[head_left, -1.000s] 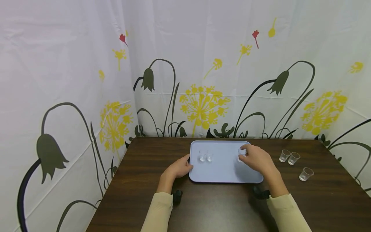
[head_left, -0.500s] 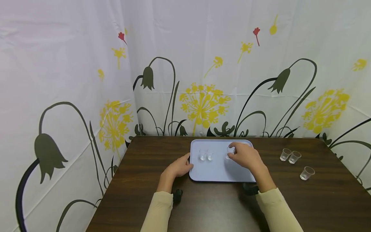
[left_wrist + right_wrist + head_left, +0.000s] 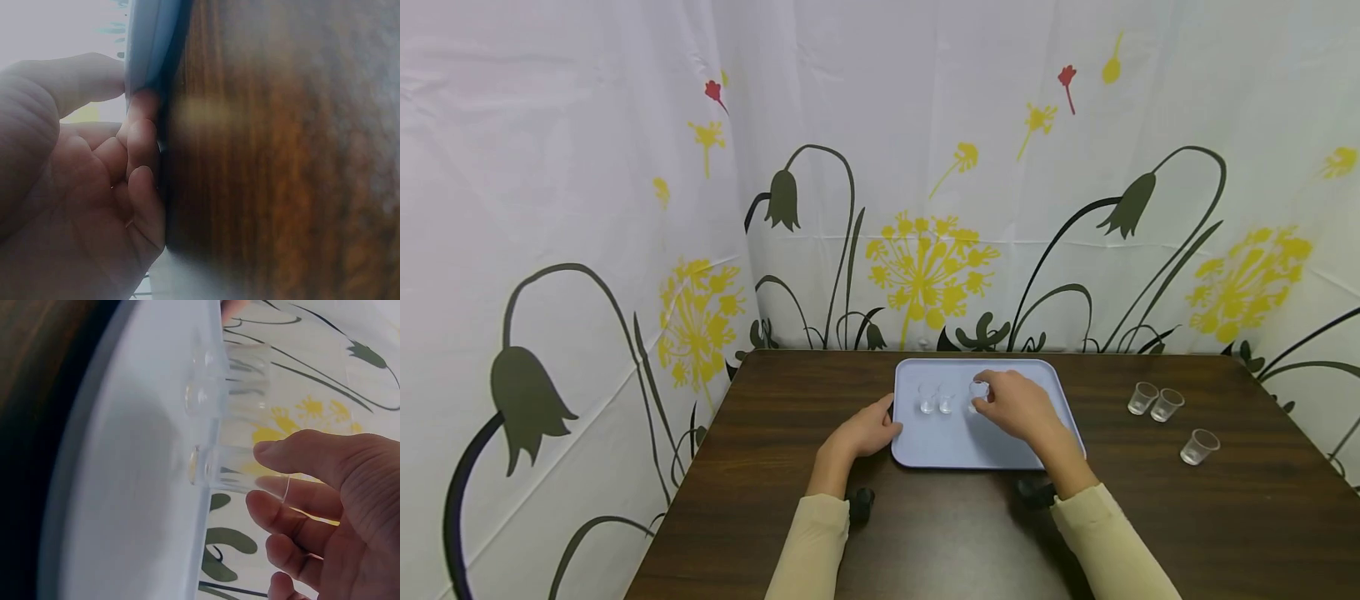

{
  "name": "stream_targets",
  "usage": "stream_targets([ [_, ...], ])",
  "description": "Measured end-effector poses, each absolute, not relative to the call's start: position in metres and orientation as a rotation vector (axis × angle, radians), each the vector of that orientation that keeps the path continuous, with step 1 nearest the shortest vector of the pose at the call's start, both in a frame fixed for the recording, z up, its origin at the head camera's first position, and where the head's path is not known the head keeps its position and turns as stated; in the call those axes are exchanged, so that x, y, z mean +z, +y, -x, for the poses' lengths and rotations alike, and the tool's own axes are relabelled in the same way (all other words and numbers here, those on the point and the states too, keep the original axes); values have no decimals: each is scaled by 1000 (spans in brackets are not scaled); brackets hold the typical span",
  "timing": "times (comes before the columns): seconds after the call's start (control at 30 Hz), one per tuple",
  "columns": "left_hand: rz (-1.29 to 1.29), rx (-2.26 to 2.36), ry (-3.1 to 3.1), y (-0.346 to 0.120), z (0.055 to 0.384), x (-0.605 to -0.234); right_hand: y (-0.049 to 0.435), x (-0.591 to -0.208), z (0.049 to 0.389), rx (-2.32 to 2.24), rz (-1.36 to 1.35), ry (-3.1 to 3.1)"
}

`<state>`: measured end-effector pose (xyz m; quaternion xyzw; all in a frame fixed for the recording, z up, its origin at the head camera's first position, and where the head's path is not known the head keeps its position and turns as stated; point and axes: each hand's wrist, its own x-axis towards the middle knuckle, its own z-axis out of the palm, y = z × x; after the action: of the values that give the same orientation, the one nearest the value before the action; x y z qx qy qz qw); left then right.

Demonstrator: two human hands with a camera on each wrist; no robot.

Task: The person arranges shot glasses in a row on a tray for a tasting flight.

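One clear shot glass (image 3: 228, 467) in right hand (image 3: 1018, 406), clamped between thumb and fingers at the rim end; lower body and base stick out below fingertips. Glass upright over pale blue tray (image 3: 992, 450), can't tell if base touches. Just left of it, two matching glasses (image 3: 946, 402) standing side by side on the tray. Left hand (image 3: 867, 428) clamped on tray's left edge, fingers curled. Dark wood table (image 3: 940, 533), right side: two close-set glasses (image 3: 1167, 406), plus lone glass (image 3: 1199, 447) nearer the person.
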<state>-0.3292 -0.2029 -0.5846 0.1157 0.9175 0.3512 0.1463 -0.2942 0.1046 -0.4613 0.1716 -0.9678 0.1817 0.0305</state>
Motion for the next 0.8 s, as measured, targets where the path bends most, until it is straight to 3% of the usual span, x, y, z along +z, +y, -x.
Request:
stream_targets([
  [0.8, -308, 1024, 2620, -203, 328, -583, 88, -475, 299, 572, -478, -3019],
])
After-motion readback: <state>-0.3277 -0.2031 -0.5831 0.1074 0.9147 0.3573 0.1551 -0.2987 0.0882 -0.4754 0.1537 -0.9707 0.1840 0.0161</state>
